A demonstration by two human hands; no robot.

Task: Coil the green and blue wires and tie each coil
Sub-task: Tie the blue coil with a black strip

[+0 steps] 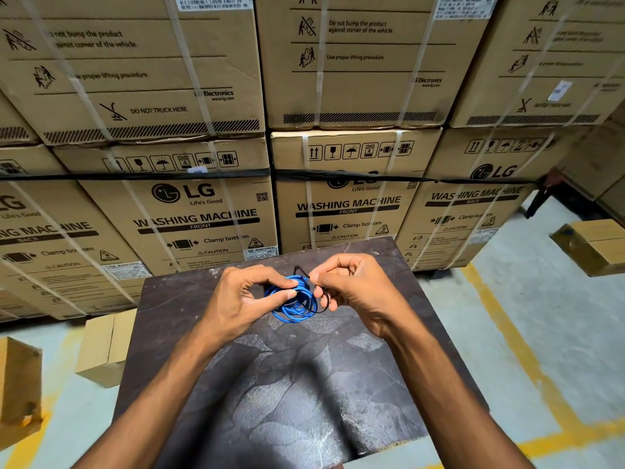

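A small coil of blue wire [293, 308] hangs just above the dark table [297, 384], held between both hands. My left hand [243, 299] pinches the coil's upper left side with thumb and forefinger. My right hand [351, 289] pinches a thin black tie [306, 274] that loops around the coil's right side, one end sticking up above the coil. No green wire is in view.
Stacked cardboard washing-machine boxes [209, 211] form a wall right behind the table. A small carton [105, 346] stands on the floor at the table's left, another box [20, 384] at far left, and one [595, 245] at right. Yellow floor lines [527, 360] run on the right.
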